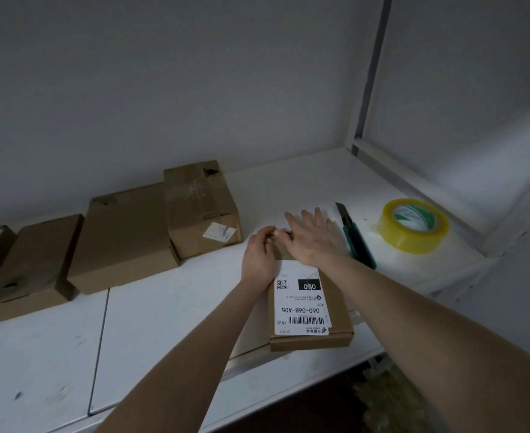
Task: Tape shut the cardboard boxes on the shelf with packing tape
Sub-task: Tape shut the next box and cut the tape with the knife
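Four boxes (126,239) line the grey wall (163,89) on the white shelf (163,323) (tape roll (413,226), knife (355,235) rightward), while the left hand (259,257) pinches the labelled box (302,303) and the right hand (315,240) lies spread flat on it.

— What colour is the flat box (312,341)?
— Brown, its label (301,304) white with black bars and squares.
— The tape roll (419,240)?
— Yellow, green-and-white inside. The knife (362,245) is green, the shelf (163,323) white.

knife (355,235) lies between labelled box (310,307) and tape roll (413,225).
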Demonstrator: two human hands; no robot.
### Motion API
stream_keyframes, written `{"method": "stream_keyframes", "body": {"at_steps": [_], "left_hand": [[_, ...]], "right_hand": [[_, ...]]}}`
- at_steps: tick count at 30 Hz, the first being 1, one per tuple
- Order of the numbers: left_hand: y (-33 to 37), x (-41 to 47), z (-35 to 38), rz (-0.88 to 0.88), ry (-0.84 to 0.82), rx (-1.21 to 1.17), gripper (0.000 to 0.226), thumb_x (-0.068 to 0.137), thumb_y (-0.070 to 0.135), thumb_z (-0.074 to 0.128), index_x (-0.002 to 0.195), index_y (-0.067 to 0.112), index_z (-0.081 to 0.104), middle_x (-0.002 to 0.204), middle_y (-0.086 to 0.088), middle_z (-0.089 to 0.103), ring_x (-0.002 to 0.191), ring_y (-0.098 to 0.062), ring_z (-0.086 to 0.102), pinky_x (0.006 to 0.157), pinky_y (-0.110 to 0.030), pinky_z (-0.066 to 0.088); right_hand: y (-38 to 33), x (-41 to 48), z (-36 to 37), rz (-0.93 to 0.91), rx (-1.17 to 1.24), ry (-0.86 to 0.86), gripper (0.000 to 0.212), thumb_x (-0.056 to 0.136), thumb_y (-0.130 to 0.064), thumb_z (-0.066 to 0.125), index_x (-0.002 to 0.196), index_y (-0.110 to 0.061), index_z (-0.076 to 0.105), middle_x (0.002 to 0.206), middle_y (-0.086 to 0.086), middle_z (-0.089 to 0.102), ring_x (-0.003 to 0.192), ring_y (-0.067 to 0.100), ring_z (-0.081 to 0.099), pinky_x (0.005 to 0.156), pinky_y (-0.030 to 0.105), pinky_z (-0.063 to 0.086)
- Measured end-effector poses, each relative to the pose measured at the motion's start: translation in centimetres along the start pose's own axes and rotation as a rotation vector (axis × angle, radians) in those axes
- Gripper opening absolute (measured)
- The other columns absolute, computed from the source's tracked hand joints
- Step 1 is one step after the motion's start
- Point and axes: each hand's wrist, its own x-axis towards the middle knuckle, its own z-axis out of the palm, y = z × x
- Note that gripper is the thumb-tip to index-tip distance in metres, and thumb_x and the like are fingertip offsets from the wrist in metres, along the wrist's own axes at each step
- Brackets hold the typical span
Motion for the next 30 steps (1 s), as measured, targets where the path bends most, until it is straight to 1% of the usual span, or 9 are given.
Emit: {"method": "stream_keyframes", "body": {"at_steps": [3, 8, 13, 15, 22, 26, 28, 30], "left_hand": [[0.2, -0.1, -0.1, 0.014, -0.001, 0.018, 0.034, 0.100, 0.008, 0.036, 0.130, 0.009, 0.052, 0.126, -0.017, 0.057, 0.114, -0.028, 0.054, 0.088, -0.024, 0.037], [0.3, -0.1, 0.0, 0.008, 0.009, 0.019, 0.034, 0.099, 0.007, 0.037, 0.129, 0.009, 0.053, 0.125, -0.017, 0.057, 0.112, -0.030, 0.055, 0.092, -0.030, 0.041], [0.4, -0.3, -0.1, 0.025, 0.015, 0.034, 0.033, 0.099, 0.008, 0.037, 0.128, 0.008, 0.053, 0.125, -0.018, 0.057, 0.112, -0.030, 0.055, 0.089, -0.026, 0.039], [0.4, -0.2, -0.1, 0.013, 0.015, 0.037, 0.034, 0.100, 0.009, 0.036, 0.129, 0.009, 0.053, 0.126, -0.017, 0.057, 0.113, -0.029, 0.055, 0.090, -0.026, 0.039], [0.4, -0.2, -0.1, 0.011, -0.003, 0.032, 0.034, 0.100, 0.011, 0.035, 0.129, 0.011, 0.052, 0.126, -0.016, 0.057, 0.111, -0.029, 0.055, 0.088, -0.028, 0.040], [0.6, -0.3, -0.2, 0.006, -0.022, 0.033, 0.034, 0.100, 0.010, 0.034, 0.129, 0.010, 0.052, 0.126, -0.016, 0.056, 0.111, -0.029, 0.055, 0.085, -0.024, 0.037], [0.6, -0.4, -0.3, -0.005, -0.049, 0.049, 0.035, 0.101, 0.012, 0.033, 0.132, 0.011, 0.050, 0.129, -0.016, 0.054, 0.115, -0.029, 0.054, 0.086, -0.025, 0.037], [0.8, -0.2, -0.8, -0.019, -0.108, 0.071, 0.039, 0.102, 0.015, 0.032, 0.139, 0.012, 0.043, 0.137, -0.015, 0.050, 0.123, -0.028, 0.049, 0.094, -0.027, 0.036]], "right_hand": [[-0.1, 0.0, -0.4, 0.019, 0.013, -0.028, 0.074, 0.094, -0.070, 0.012, 0.156, -0.030, 0.004, 0.164, 0.007, 0.001, 0.149, 0.034, -0.011, 0.119, 0.055, -0.002], [-0.4, 0.1, 0.5, 0.039, -0.023, 0.016, 0.075, 0.093, -0.071, 0.011, 0.156, -0.030, 0.005, 0.163, 0.009, 0.002, 0.149, 0.036, -0.009, 0.119, 0.056, -0.001], [-0.4, 0.0, 0.1, 0.041, -0.028, -0.020, 0.075, 0.093, -0.071, 0.010, 0.156, -0.030, 0.000, 0.163, 0.008, -0.003, 0.148, 0.035, -0.013, 0.118, 0.056, -0.004], [-0.4, -0.2, 0.1, 0.044, -0.044, -0.019, 0.076, 0.093, -0.071, 0.009, 0.156, -0.030, -0.002, 0.163, 0.009, -0.005, 0.148, 0.035, -0.015, 0.118, 0.056, -0.005], [-0.5, -0.1, 0.4, 0.050, -0.035, 0.004, 0.075, 0.093, -0.071, 0.010, 0.155, -0.031, 0.000, 0.163, 0.009, -0.003, 0.148, 0.035, -0.014, 0.119, 0.055, -0.005], [-0.4, -0.1, 0.7, 0.049, -0.056, 0.026, 0.076, 0.092, -0.072, 0.010, 0.155, -0.031, 0.002, 0.163, 0.009, 0.001, 0.149, 0.035, -0.011, 0.119, 0.055, -0.002], [-0.5, -0.2, 0.9, 0.051, -0.053, 0.028, 0.075, 0.092, -0.072, 0.010, 0.155, -0.032, 0.003, 0.163, 0.009, 0.003, 0.149, 0.034, -0.008, 0.119, 0.054, 0.000], [-0.4, -0.3, 0.6, 0.047, -0.019, 0.008, 0.075, 0.092, -0.071, 0.011, 0.156, -0.032, 0.002, 0.164, 0.008, 0.002, 0.149, 0.033, -0.008, 0.120, 0.052, 0.001]]}}
